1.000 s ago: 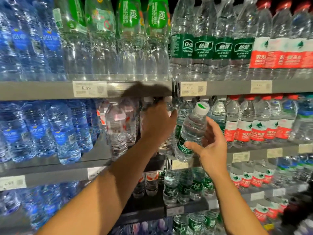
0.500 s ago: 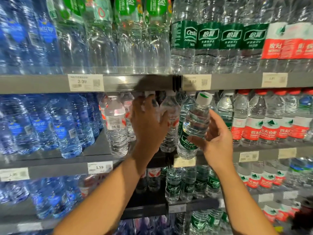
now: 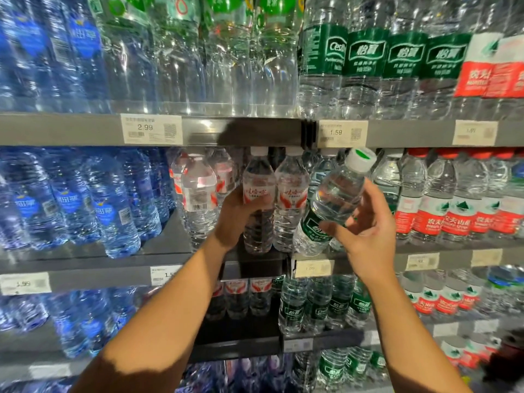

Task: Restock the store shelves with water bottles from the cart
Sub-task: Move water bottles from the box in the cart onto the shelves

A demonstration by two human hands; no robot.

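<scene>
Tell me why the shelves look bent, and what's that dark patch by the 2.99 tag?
Head view: the wide-angle lens bows the shelf edge; the dark patch looks like a shadow above the left hand; edge bottles blur, while the right hand and its green-label bottle stay fairly sharp.

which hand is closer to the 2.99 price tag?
Left. The left hand grips a red-label bottle below and right of the 2.99 price tag. The right hand, holding the green-label bottle, is farther right.

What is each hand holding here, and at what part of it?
Left hand grips a red-labelled bottle at its label, on the shelf. Right hand holds a tilted green-labelled bottle around its lower body.
</scene>
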